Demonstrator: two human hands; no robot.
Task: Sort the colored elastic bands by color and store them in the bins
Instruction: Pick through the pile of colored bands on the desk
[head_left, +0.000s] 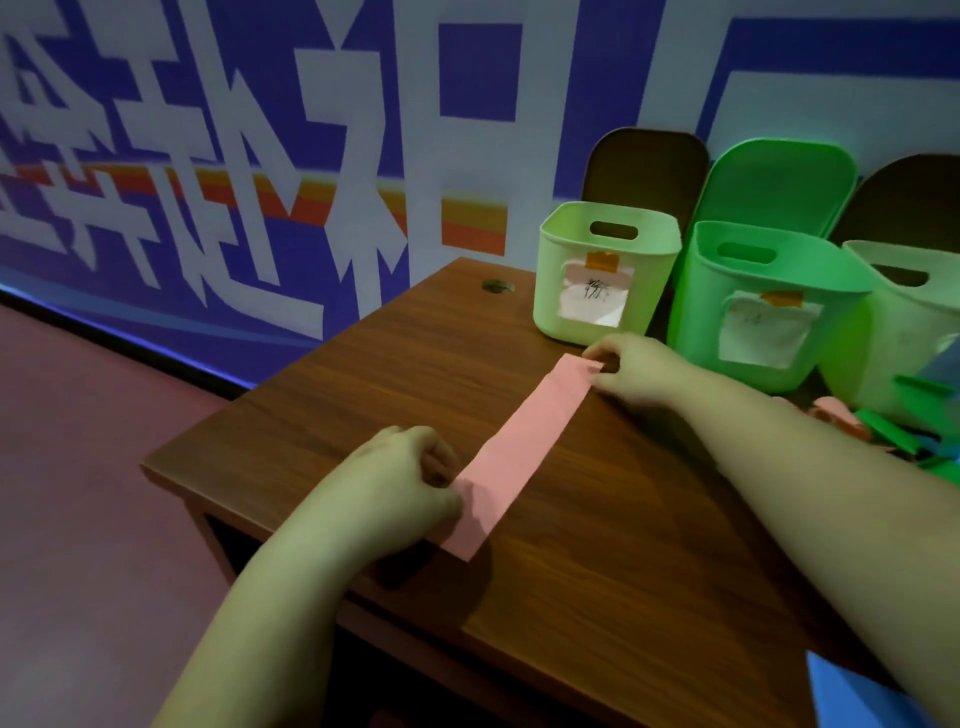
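I stand over a dark brown wooden table (363, 374) and look down at both of my bare forearms reaching out over it.

Nearest to me, my left hand (400, 480) pinches the near end of a flat pink elastic band (524, 447), fingers curled over its edge just beside the table's near left side. The band runs diagonally away from me, lying flat on the wood. At its far end my right hand (631, 366) pinches the other tip between thumb and curled fingers.

To the right, near the table's right edge, lies a loose heap of pink and green bands (883, 431), partly cut off from view, with something blue beside it that I cannot identify.

Just beyond my right hand stands a pale green plastic bin with a paper label (605, 275). To its right sits a brighter green plastic bin with its own label (769, 306), and a third pale bin (919, 332) is at the far right. The writing on the labels is too blurred to read.

The risks as I judge them: if one pinch slips while the band is taut, it could snap toward the other hand or off the near edge. With unreadable labels, I could also drop it into the wrong bin. My right forearm passes close to the heap and could sweep bands off the table.
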